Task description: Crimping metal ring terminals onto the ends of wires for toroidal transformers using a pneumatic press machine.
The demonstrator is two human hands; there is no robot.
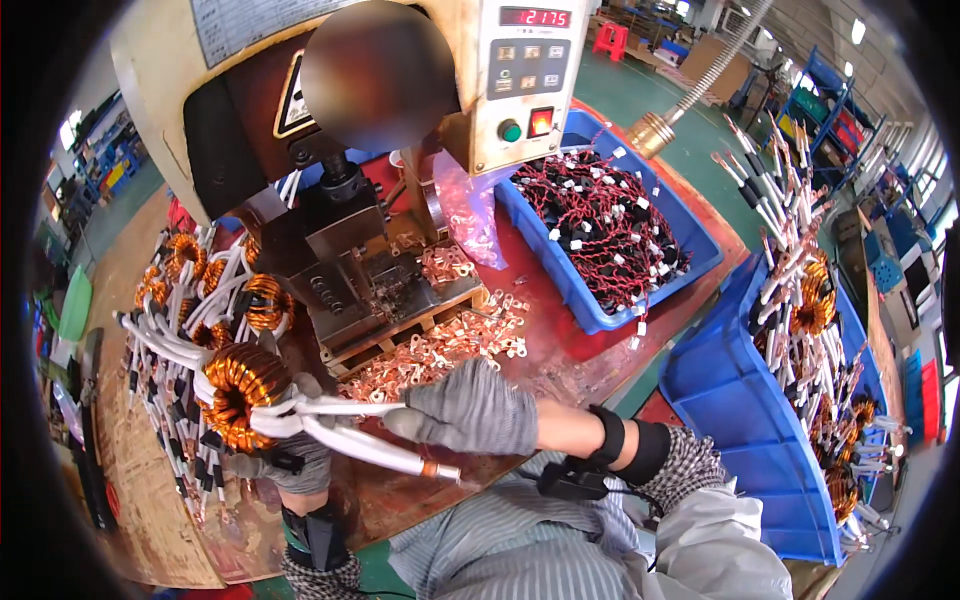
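A copper-wound toroidal coil (240, 385) with white-sleeved leads is held in front of the press. My left hand (300, 465), in a grey glove, is closed around the coil from behind and below; part of its fingers is hidden by the coil. My right hand (475, 410), gloved too, pinches a white lead (345, 406) close to its end, which the fingers cover. Below it, another white lead (375, 450) sticks out free with a bare copper tip. Just beyond my right hand lies a heap of copper terminal lugs (430, 350).
The press (345, 240) with its control box (525, 85) stands ahead. More coils (265, 300) are piled at left. A blue bin (590, 315) of red-and-black wired parts is at far right, and a larger blue bin (740, 440) of coils stands nearer. A flexible metal hose (705, 85) hangs above.
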